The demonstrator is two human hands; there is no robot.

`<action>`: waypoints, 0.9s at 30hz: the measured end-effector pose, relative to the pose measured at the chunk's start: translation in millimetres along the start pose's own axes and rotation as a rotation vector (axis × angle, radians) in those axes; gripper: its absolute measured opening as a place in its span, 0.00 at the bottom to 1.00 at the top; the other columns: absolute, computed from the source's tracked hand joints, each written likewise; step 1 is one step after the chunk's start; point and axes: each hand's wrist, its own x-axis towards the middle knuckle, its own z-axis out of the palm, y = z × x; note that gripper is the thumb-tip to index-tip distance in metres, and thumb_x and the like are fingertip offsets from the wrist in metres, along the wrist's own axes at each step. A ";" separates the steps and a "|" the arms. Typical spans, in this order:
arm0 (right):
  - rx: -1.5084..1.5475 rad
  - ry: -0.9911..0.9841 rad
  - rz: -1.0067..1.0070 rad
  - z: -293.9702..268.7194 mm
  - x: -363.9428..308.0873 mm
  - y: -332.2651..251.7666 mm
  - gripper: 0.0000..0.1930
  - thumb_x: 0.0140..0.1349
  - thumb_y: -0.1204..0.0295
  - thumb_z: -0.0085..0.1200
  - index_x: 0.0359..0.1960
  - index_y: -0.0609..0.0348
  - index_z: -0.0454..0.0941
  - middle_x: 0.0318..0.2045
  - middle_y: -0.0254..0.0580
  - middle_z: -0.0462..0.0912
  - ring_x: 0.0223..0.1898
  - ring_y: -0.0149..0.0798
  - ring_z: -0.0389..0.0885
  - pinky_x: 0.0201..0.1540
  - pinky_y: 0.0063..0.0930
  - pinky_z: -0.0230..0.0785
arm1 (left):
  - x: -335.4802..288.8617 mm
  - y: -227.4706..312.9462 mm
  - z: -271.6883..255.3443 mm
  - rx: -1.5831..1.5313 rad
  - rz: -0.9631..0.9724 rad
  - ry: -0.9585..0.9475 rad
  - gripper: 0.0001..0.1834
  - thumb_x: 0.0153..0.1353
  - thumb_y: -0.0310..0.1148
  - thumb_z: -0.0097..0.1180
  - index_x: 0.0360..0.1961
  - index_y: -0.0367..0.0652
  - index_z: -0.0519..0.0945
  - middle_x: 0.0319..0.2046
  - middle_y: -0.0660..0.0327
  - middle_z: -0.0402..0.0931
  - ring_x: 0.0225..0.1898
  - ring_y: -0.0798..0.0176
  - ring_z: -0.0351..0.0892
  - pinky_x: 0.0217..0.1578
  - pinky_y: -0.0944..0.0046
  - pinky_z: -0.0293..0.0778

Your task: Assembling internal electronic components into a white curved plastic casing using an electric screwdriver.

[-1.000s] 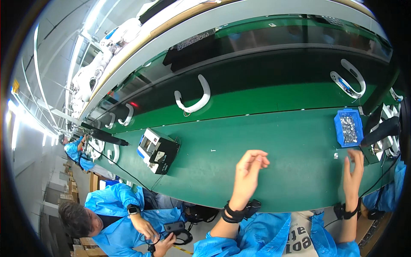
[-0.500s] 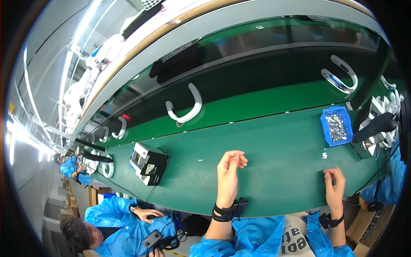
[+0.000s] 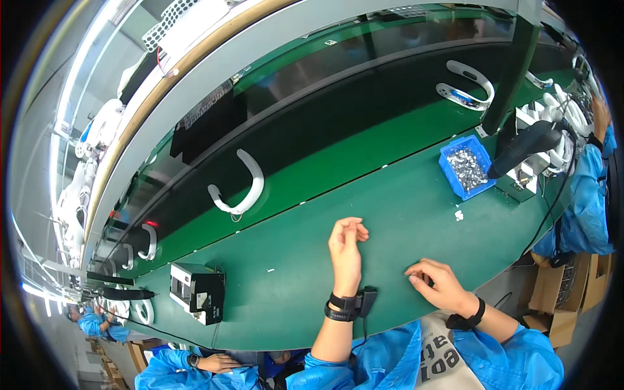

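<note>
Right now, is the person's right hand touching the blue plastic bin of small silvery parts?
Apart: the head view shows green tabletop between the right hand and the blue plastic bin.

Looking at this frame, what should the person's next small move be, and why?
Probably ease the right hand forward to the small white pieces on the green table. No object shows in that hand, it looks nearer to them than the left hand, and they lie between it and the blue bin, with nothing visible in the way.
</note>
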 end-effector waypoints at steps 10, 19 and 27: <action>-0.265 0.117 -0.106 23.2 4.4 3.5 0.04 0.57 0.81 0.61 0.33 0.60 0.83 0.22 0.41 0.78 0.22 0.43 0.76 0.27 0.36 0.68 | -5.0 -7.4 0.5 -0.074 -0.073 -0.122 0.11 0.80 0.32 0.48 0.48 0.39 0.81 0.34 0.64 0.79 0.37 0.70 0.76 0.44 0.67 0.73; -0.286 -0.031 -0.085 21.7 13.9 20.7 0.04 0.51 0.80 0.62 0.29 0.59 0.82 0.19 0.41 0.75 0.20 0.46 0.74 0.26 0.38 0.65 | -3.8 -0.9 -2.7 -0.004 -0.191 -0.107 0.10 0.80 0.30 0.47 0.50 0.36 0.79 0.34 0.64 0.78 0.39 0.71 0.77 0.46 0.67 0.75; -0.234 -0.117 -0.197 20.4 16.4 16.7 0.05 0.52 0.79 0.60 0.31 0.58 0.80 0.21 0.41 0.75 0.21 0.46 0.73 0.27 0.39 0.64 | -9.2 4.9 -4.0 0.070 -0.119 -0.104 0.08 0.79 0.27 0.48 0.51 0.37 0.79 0.33 0.62 0.79 0.38 0.70 0.77 0.45 0.68 0.76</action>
